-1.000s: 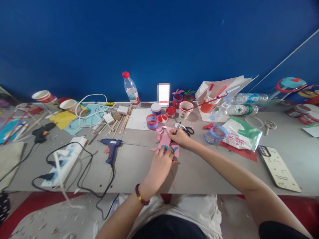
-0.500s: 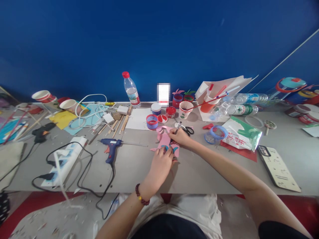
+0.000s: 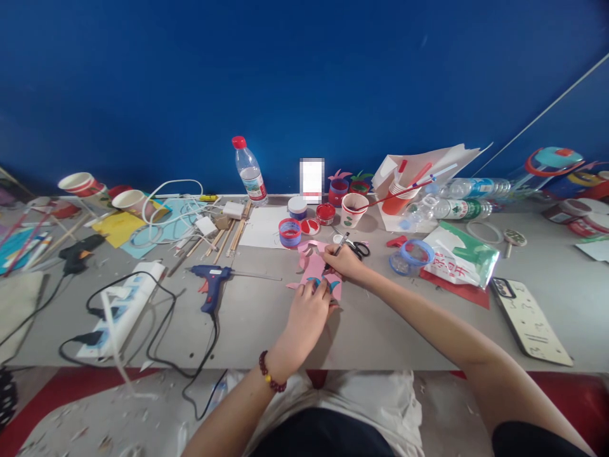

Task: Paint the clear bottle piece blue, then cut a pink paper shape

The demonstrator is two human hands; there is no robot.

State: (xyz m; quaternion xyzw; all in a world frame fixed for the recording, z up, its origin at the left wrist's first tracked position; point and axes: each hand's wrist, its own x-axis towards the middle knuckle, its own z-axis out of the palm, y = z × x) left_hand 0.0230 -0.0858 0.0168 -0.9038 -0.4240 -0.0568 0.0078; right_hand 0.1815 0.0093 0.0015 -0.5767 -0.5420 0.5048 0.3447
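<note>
A pink paper cutout [image 3: 314, 268] with blue and red marks lies on the grey table [image 3: 390, 324] in front of me. My left hand [image 3: 307, 310] presses on its near edge, fingers curled down onto the paper. My right hand [image 3: 346, 261] is closed in a writing grip on a dark pen [image 3: 339, 245], its tip down on the pink paper. A beaded bracelet [image 3: 270, 376] circles my left wrist.
A blue glue gun [image 3: 212, 279] lies left of the paper, a power strip [image 3: 124, 303] with black cables further left. Scissors [image 3: 358, 247], paint pots [image 3: 290, 231], paper cups [image 3: 354, 209], a water bottle [image 3: 248, 170], a foil bag [image 3: 459, 255] and a phone [image 3: 530, 320] crowd the back and right.
My right hand shifted slightly with the pen over the pink paper. The left hand stays pressed on the paper. The view drifted a little.
</note>
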